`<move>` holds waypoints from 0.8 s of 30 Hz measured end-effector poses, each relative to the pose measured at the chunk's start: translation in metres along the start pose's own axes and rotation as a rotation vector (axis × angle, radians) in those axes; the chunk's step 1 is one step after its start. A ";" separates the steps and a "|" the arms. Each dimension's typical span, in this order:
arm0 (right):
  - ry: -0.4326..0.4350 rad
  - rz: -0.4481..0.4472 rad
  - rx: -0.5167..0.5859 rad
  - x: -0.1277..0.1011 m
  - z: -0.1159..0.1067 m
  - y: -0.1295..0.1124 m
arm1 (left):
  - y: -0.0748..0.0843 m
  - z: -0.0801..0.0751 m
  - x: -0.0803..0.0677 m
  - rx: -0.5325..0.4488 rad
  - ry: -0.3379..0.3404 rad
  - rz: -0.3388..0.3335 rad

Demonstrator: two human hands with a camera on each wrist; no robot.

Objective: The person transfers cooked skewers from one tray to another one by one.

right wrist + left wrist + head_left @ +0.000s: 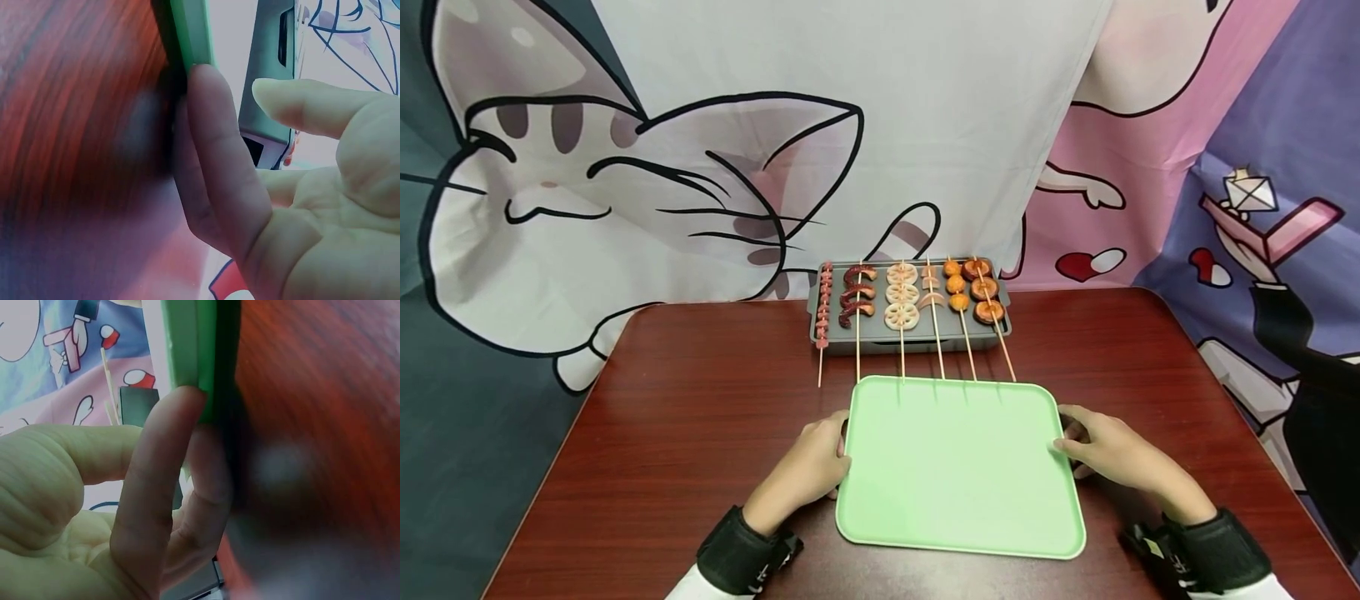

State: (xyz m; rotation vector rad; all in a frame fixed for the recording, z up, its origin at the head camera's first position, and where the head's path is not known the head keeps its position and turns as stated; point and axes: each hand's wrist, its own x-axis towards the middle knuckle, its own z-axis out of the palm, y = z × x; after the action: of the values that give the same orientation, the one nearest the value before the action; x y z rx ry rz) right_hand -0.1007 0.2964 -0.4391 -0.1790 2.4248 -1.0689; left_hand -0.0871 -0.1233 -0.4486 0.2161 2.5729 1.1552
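Observation:
A light green rectangular tray [958,467] lies flat, close over the table in front of me. My left hand [805,462] holds its left side, the thumb at the rim and fingers under the edge. On the opposite side my right hand [1116,450] holds the rim the same way. Both wrist views show fingertips right at the tray's green edge [181,344]. Beyond the tray stands a grey grill pan [887,343] carrying several skewers of food, among them lotus root slices [902,294], dark red curled pieces [857,292], orange balls [955,285] and brown mushroom caps [984,289].
Bare skewer sticks [938,346] jut from the pan's near side toward me, several ending at the tray's far rim. Reddish-brown wood makes up the tabletop [700,383]. Behind it hangs a cloth printed with cartoon figures [722,183]. A black object [1326,433] stands at the far right.

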 end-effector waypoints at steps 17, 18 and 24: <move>0.013 -0.064 0.080 -0.006 0.012 0.003 | -0.003 -0.006 -0.002 0.013 0.013 -0.045; 0.017 -0.071 0.077 -0.006 0.013 0.004 | -0.003 -0.007 -0.002 0.013 0.014 -0.047; 0.064 -0.133 0.038 -0.005 0.022 0.005 | -0.008 -0.010 -0.005 0.000 0.022 -0.053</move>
State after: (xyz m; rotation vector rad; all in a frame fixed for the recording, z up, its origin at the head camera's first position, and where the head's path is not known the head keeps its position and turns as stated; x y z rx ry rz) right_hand -0.0855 0.2870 -0.4530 -0.3012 2.4766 -1.1942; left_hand -0.0864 -0.1366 -0.4470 0.1356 2.5814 1.1444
